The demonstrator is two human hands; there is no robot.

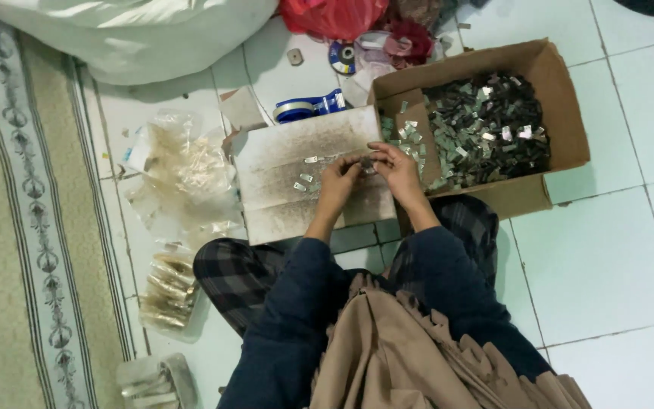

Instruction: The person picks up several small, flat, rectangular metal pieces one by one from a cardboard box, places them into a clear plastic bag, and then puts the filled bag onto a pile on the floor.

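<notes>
Both hands' (369, 168) grip around small part (365, 161).

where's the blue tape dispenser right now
In the head view, the blue tape dispenser lies on the tiled floor, just beyond the stained white board and left of the cardboard box.

Bare tiles (607, 257) right lie open; cardboard box (546, 193), tape dispenser (310, 106) and plastic bags (191, 170) hem the board (281, 189).
</notes>
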